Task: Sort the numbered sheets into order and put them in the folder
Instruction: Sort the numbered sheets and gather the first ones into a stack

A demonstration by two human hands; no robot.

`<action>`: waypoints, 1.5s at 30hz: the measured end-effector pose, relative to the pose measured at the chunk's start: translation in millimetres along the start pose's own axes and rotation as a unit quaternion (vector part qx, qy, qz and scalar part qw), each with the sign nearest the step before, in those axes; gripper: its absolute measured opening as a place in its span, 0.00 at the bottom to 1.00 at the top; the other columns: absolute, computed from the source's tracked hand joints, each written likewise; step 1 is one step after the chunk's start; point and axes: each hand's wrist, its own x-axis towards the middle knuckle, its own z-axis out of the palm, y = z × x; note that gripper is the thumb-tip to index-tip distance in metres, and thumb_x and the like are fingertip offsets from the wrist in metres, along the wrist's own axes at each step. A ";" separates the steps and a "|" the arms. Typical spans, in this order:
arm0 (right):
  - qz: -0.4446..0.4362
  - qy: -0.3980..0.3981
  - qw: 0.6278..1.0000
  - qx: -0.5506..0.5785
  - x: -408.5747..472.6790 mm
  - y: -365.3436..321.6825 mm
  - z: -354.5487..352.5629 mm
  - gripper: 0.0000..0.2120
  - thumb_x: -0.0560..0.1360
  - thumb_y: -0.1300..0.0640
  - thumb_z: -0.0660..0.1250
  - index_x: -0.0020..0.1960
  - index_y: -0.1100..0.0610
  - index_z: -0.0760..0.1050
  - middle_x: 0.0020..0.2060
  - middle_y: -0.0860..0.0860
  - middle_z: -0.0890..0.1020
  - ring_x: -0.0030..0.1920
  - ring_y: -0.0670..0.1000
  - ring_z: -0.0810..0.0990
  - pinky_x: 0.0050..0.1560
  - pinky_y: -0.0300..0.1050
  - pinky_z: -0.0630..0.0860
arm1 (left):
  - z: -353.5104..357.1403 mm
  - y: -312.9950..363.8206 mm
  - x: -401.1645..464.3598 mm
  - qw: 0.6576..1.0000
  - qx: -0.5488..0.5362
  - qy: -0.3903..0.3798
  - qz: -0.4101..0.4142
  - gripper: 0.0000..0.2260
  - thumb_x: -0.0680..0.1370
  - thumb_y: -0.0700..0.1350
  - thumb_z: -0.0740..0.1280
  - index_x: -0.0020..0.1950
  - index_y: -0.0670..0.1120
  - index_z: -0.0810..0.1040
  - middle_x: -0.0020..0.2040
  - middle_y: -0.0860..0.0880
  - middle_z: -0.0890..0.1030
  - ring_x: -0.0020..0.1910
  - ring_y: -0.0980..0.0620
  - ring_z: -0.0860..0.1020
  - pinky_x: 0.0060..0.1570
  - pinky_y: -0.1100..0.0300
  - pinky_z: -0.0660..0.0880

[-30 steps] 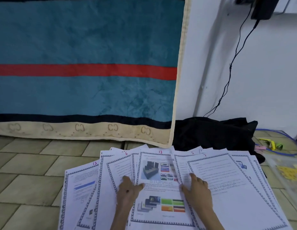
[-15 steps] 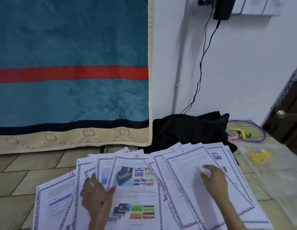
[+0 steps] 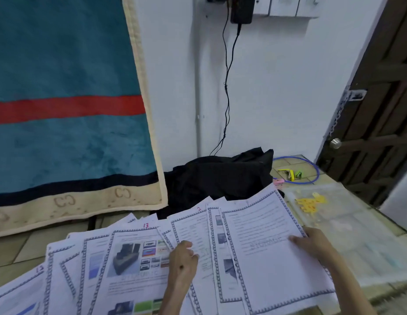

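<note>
Fanning across the tiled floor (image 3: 20, 251) from seven o'clock to four o'clock, the sheets (image 3: 134, 264) overlap one another; one marked 13 lies near six o'clock. The left hand (image 3: 183, 261) rests on them at six o'clock, fingers curled, though what it grips I cannot tell. The right hand (image 3: 311, 243) at four o'clock pinches the edge of the top sheet (image 3: 266, 258). The clear folder (image 3: 348, 223) lies just beside it at three o'clock.
</note>
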 end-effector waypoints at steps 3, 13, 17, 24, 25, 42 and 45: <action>0.031 -0.004 0.998 0.047 13.4 19.3 -32.1 0.04 0.70 0.70 0.69 0.44 0.69 0.80 0.31 0.57 0.81 0.32 0.54 0.78 0.31 0.40 0.75 | 18.1 15.5 5.2 1.000 -0.015 0.003 -0.015 0.17 0.78 0.37 0.63 0.67 0.40 0.69 0.61 0.41 0.77 0.52 0.47 0.77 0.51 0.62 0.73; -0.009 -0.123 0.984 0.126 33.7 26.9 -6.9 0.13 0.61 0.66 0.78 0.43 0.60 0.80 0.34 0.51 0.85 0.33 0.50 0.84 0.31 0.40 0.79 | 61.6 40.1 5.7 0.999 -0.025 0.002 -0.031 0.16 0.79 0.45 0.64 0.64 0.39 0.73 0.62 0.40 0.77 0.50 0.49 0.77 0.61 0.57 0.71; -0.034 -0.107 0.982 0.152 46.9 37.5 -22.2 0.15 0.64 0.65 0.77 0.50 0.67 0.81 0.41 0.59 0.86 0.42 0.58 0.85 0.40 0.47 0.82 | 54.2 24.4 -0.6 0.986 0.061 0.151 -0.038 0.19 0.78 0.53 0.63 0.66 0.46 0.73 0.67 0.44 0.72 0.65 0.44 0.70 0.63 0.52 0.68; -0.069 -0.143 0.978 0.132 62.7 44.9 -20.6 0.41 0.37 0.40 0.82 0.41 0.65 0.82 0.37 0.59 0.85 0.37 0.51 0.79 0.41 0.47 0.73 | 53.7 22.1 9.9 0.971 0.098 0.164 -0.141 0.30 0.73 0.51 0.70 0.70 0.41 0.63 0.61 0.44 0.77 0.60 0.45 0.75 0.56 0.52 0.75; -0.074 -0.139 0.980 0.120 63.8 45.8 -19.1 0.36 0.40 0.42 0.82 0.40 0.64 0.82 0.37 0.59 0.85 0.37 0.50 0.78 0.40 0.45 0.73 | 54.4 24.2 10.6 0.971 0.088 0.163 -0.150 0.28 0.73 0.50 0.70 0.69 0.41 0.65 0.57 0.47 0.79 0.56 0.46 0.78 0.53 0.54 0.76; -0.072 0.013 0.993 0.093 50.9 34.7 -4.9 0.12 0.65 0.63 0.76 0.47 0.59 0.81 0.37 0.51 0.85 0.39 0.53 0.82 0.38 0.47 0.75 | 61.3 50.6 -14.6 0.986 -0.059 0.112 0.112 0.02 0.79 0.41 0.59 0.48 0.47 0.69 0.51 0.51 0.78 0.40 0.56 0.76 0.37 0.68 0.73; -0.054 0.034 0.992 0.111 50.0 35.1 -2.2 0.13 0.65 0.60 0.77 0.48 0.59 0.81 0.37 0.51 0.85 0.41 0.54 0.81 0.43 0.49 0.75 | 83.0 65.8 -30.8 0.983 -0.117 0.016 0.144 0.03 0.81 0.41 0.56 0.47 0.47 0.66 0.43 0.50 0.80 0.29 0.62 0.73 0.31 0.69 0.71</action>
